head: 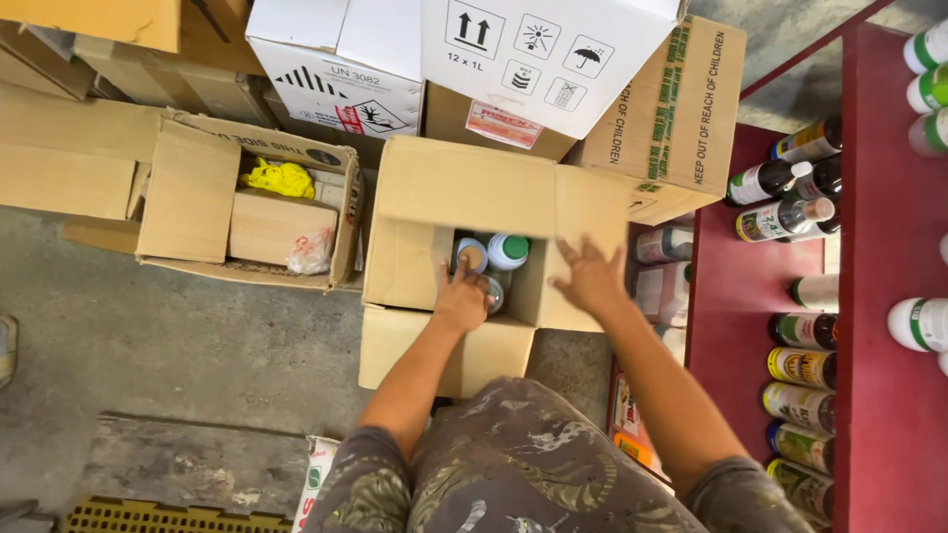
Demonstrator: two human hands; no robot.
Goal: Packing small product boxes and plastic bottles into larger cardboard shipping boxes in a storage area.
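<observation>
Bottles (507,251) in the open carton (415,262): left hand (462,299) closing on one, right hand (591,277) spread, pinning the flap; a straight lift looks next.

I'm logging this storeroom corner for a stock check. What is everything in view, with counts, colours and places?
open cardboard box: one, brown, centre floor, flaps spread.
bottles in the box: about three visible, white with green or brown caps.
second open box: one, brown, left, holding a smaller carton.
yellow item: one, in the second box; kind unclear.
white cartons: two, stacked behind.
closed brown carton: one, right of them.
red shelf: one, right edge.
shelf bottles: many, dark and white, lying in rows.
left hand: inside the box, on a bottle.
right hand: spread on the right flap.
</observation>
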